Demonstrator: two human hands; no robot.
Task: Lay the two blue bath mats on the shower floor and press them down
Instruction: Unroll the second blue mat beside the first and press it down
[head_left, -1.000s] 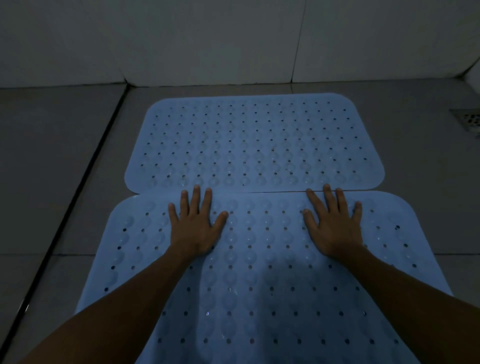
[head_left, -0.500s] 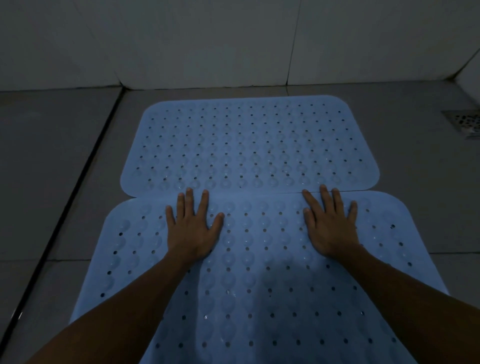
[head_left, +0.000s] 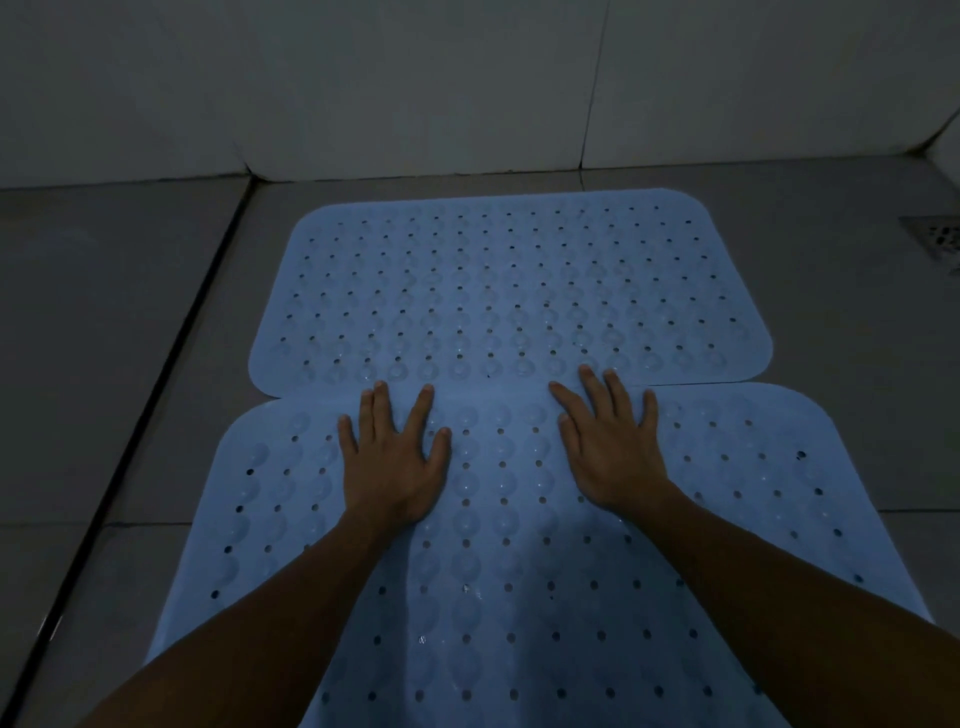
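Two light blue perforated bath mats lie flat on the grey tiled shower floor, one behind the other. The far mat (head_left: 509, 286) sits near the wall. The near mat (head_left: 519, 597) stretches toward me, its far edge meeting the far mat's near edge. My left hand (head_left: 392, 462) lies palm down with spread straight fingers on the near mat's far edge. My right hand (head_left: 610, 441) also lies flat, fingers spread, with fingertips reaching over the seam onto the far mat.
A light tiled wall (head_left: 467, 83) rises just behind the far mat. A metal floor drain (head_left: 935, 241) sits at the right edge. A dark groove (head_left: 156, 395) runs along the floor left of the mats.
Both hands have slid closer together along the near mat's far edge, and the right fingertips now lie over the seam. The view has shifted slightly.
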